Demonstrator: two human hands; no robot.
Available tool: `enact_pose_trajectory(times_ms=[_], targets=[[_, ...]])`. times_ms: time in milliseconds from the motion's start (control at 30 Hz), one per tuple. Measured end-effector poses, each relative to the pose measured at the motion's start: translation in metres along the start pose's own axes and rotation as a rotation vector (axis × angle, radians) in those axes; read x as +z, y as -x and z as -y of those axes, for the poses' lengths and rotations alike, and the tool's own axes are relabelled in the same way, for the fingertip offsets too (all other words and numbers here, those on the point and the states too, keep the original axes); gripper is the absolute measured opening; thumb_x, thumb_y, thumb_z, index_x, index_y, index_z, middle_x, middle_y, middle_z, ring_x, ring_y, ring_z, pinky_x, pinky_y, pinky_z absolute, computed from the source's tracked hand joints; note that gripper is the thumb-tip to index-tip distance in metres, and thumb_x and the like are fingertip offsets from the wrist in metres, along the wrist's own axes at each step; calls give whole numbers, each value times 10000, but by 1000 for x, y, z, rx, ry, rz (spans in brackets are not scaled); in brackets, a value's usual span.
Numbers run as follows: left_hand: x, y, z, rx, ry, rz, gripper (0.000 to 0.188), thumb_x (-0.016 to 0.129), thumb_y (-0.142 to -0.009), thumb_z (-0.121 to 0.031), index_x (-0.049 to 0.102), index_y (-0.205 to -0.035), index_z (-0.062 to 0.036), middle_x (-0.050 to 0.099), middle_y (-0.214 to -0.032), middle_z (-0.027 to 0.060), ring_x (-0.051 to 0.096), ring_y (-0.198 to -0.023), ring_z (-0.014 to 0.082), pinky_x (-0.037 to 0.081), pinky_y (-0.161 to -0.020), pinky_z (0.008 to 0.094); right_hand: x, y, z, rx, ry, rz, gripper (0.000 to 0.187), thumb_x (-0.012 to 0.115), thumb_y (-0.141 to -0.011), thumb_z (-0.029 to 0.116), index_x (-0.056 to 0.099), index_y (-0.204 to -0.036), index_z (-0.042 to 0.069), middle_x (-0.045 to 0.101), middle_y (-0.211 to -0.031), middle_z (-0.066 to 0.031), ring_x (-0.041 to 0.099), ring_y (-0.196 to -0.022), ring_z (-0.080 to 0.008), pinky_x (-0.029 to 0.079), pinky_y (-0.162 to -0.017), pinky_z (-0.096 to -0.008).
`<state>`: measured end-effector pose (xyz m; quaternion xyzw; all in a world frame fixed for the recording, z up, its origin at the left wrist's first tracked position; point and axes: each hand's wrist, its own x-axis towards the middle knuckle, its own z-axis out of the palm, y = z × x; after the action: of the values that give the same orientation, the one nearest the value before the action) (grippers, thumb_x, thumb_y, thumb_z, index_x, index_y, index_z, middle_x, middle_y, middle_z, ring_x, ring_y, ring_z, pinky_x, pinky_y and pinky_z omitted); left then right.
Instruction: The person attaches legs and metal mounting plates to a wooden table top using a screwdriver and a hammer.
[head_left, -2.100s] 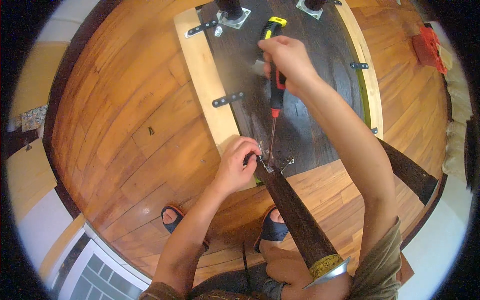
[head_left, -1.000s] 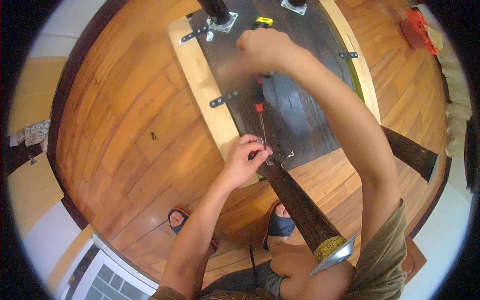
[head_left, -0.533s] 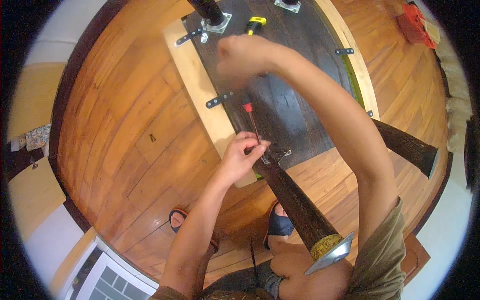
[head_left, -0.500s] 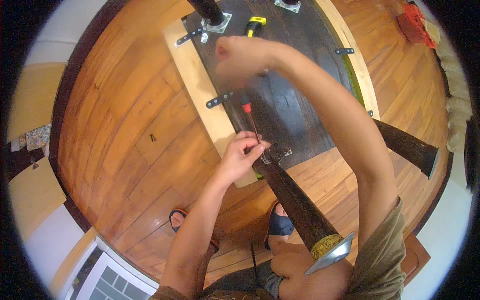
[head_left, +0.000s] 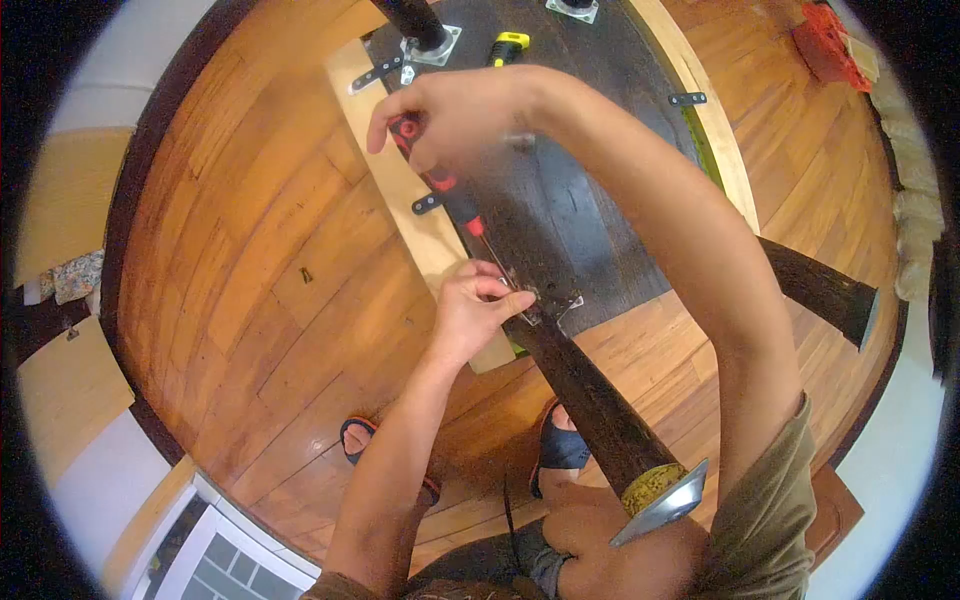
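Note:
My right hand [head_left: 465,118], slightly blurred, is curled round the upper handle of a red and black screwdriver [head_left: 460,208]. The handle's end shows between the fingers. The shaft slants down toward my left hand [head_left: 473,312], whose thumb and fingers pinch about its lower end. What the tip meets is hidden by those fingers. Right beside them, a dark tapered table leg [head_left: 600,400] rises from a metal mounting plate [head_left: 570,305] at the corner of the upturned dark tabletop [head_left: 610,240]. The leg's free end has a metal foot [head_left: 665,508].
Pale wooden strips [head_left: 385,175] edge the tabletop, joined by black perforated brackets [head_left: 378,72]. A yellow and black tool [head_left: 510,46] lies on the board. Another leg [head_left: 820,290] sticks out at right. A red box [head_left: 832,48] stands far right; a small dark piece [head_left: 306,275] lies on the floor.
My right hand has shifted left and its fingers have loosened, showing the handle's end. The screwdriver now leans further left. My left hand stays almost in place.

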<state>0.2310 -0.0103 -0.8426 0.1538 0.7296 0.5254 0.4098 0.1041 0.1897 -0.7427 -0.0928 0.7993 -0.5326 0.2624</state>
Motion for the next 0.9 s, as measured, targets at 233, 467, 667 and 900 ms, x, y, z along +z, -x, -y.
enact_pose_trajectory(times_ms=[233, 467, 667, 900], targets=[[8, 1, -22, 107, 3, -19, 85, 729, -742, -111, 696, -767, -36, 599, -931, 80, 536, -966, 211, 425, -846, 320, 21, -10, 2, 73, 721, -260, 242, 582, -771, 217, 588, -854, -11, 623, -732, -143, 634, -702, -244, 488, -645, -359], [7, 2, -14, 18, -109, -86, 151, 762, -699, -134, 694, -747, -8, 586, -897, 103, 565, -843, 215, 464, -727, 321, -1, -14, 10, 498, 422, 80, 334, 582, -719, 243, 632, -931, -10, 656, -867, -190, 649, -784, -310, 513, -708, -393], [10, -2, -15, 34, -164, -137, 201, 786, -676, -176, 683, -715, -6, 590, -835, 107, 561, -812, 228, 458, -698, 339, -6, -10, -12, 485, 808, -154, 328, 660, -729, 296, 675, -979, 85, 664, -951, -111, 645, -828, -276, 532, -688, -413], [4, -2, -5, 188, -209, -66, 161, 771, -689, -178, 686, -693, -42, 586, -811, 115, 547, -814, 259, 444, -712, 356, -10, -10, 2, 486, 311, 67, 314, 648, -752, 245, 619, -997, 52, 643, -925, -112, 621, -715, -234, 538, -595, -376]])
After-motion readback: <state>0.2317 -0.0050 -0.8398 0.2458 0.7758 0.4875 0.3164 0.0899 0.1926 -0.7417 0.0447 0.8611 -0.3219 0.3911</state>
